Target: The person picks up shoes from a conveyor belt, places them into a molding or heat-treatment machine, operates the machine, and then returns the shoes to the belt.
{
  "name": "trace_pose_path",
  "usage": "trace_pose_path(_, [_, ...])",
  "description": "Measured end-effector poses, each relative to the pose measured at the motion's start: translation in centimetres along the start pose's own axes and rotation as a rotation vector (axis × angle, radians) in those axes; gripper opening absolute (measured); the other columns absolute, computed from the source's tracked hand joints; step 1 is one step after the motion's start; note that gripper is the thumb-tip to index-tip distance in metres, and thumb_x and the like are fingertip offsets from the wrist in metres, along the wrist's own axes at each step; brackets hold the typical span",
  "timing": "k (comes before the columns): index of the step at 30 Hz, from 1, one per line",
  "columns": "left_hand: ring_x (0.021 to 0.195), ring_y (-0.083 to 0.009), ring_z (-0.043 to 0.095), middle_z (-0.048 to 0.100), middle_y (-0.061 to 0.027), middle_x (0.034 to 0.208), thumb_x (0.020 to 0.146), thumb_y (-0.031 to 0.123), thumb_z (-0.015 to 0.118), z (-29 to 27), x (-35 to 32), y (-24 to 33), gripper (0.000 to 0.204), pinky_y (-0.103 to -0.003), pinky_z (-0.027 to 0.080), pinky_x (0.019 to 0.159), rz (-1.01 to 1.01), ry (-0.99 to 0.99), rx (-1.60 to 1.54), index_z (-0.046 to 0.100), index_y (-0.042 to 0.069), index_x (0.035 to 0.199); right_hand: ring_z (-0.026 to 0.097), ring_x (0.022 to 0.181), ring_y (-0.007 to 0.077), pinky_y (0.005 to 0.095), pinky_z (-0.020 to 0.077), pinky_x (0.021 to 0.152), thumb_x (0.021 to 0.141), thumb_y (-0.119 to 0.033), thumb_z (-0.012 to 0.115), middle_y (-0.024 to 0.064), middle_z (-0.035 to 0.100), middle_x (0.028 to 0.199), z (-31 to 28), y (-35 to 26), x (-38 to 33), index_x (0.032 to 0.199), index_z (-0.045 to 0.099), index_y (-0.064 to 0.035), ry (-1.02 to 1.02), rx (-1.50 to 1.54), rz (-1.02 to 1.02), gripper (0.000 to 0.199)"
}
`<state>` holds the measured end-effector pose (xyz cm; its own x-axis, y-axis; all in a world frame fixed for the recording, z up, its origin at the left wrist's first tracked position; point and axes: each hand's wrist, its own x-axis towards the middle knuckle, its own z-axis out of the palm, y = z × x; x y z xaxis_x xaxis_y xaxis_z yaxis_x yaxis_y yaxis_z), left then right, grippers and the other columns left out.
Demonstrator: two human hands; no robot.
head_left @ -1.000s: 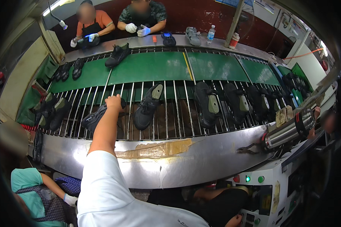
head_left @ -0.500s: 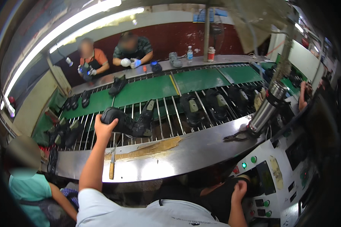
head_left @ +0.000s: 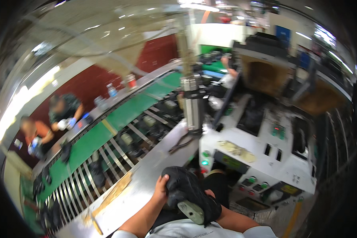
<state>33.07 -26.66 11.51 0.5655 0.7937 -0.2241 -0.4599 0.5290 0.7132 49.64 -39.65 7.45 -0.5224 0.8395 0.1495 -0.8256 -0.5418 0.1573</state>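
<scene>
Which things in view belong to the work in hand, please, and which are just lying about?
Work: black shoe, in the left hand, with the right hand partly hidden behind it; probably the other black shoes.

Seemingly lying about: steel flask; clear bottle; dark pliers-like tool.

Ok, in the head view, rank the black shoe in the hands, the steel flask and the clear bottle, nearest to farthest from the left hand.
1. Black shoe: gripped by the left hand.
2. Steel flask: ahead, slightly right, this side of the green belt.
3. Clear bottle: ahead, left, beyond the belt.
</scene>
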Motion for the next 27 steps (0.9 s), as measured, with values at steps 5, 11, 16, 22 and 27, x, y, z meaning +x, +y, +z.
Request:
trace_pose_path(5, [0.095, -0.0242, 0.064, 0.064, -0.0119, 0.106, 0.092, 0.018, 0.061, 6.7, 5.2, -6.1, 0.028, -0.040, 0.052, 0.086, -0.201, -0.300, 0.246, 0.059, 0.002, 0.115, 0.055, 0.116, 0.0337, 0.0432, 0.0390, 0.105, 0.081, -0.029, 0.052, 0.0177, 0.050, 0.135, 1.4, -0.9, -11.3, 0.138, 0.040, -0.0007, 0.073, -0.274, -0.541, 0.065])
trace_pose_path(11, [0.071, -0.0140, 0.061, 0.065, -0.0061, 0.078, 0.089, 0.012, 0.061, 1.8, 11.8, -9.7, 0.013, -0.027, 0.050, 0.068, -0.023, -0.150, 0.637, 0.064, 0.000, 0.091, 0.056, 0.114, 0.0326, 0.0424, 0.0410, 0.104, 0.075, -0.021, 0.055, 0.0177, 0.051, 0.133, 7.9, -3.9, -26.8, 0.137, 0.042, -0.0003, 0.434, -0.898, -1.287, 0.067])
trace_pose_path(16, [0.058, -0.0112, 0.053, 0.059, -0.0029, 0.066, 0.084, 0.009, 0.060, -9.7, 13.8, -8.9, 0.010, -0.026, 0.044, 0.055, 0.348, 0.307, 0.935, 0.061, 0.001, 0.077, 0.060, 0.095, 0.0217, 0.0293, 0.0516, 0.071, 0.051, -0.004, 0.069, 0.0121, 0.052, 0.128, 23.2, -12.0, -33.7, 0.147, 0.031, -0.0072, 1.263, -1.542, -1.661, 0.103])
trace_pose_path(22, [0.058, -0.0091, 0.051, 0.055, -0.0016, 0.064, 0.087, 0.005, 0.057, -13.4, 12.9, -8.1, 0.012, -0.024, 0.042, 0.056, 0.305, 0.281, 0.820, 0.058, 0.001, 0.076, 0.059, 0.108, 0.0362, 0.0400, 0.0473, 0.088, 0.054, -0.025, 0.074, 0.0216, 0.057, 0.126, 31.7, -25.8, -38.6, 0.145, 0.035, -0.0115, 2.343, -1.697, -1.255, 0.100])
trace_pose_path(27, [0.053, -0.0095, 0.050, 0.055, -0.0017, 0.063, 0.085, 0.002, 0.058, -12.2, 13.2, -8.3, 0.010, -0.024, 0.042, 0.052, 0.337, 0.323, 0.665, 0.057, 0.001, 0.075, 0.050, 0.122, 0.0369, 0.0371, 0.0444, 0.096, 0.051, -0.027, 0.073, 0.0263, 0.047, 0.136, 31.8, -32.1, -37.2, 0.143, 0.033, 0.0015, 2.548, -1.599, -0.887, 0.105])
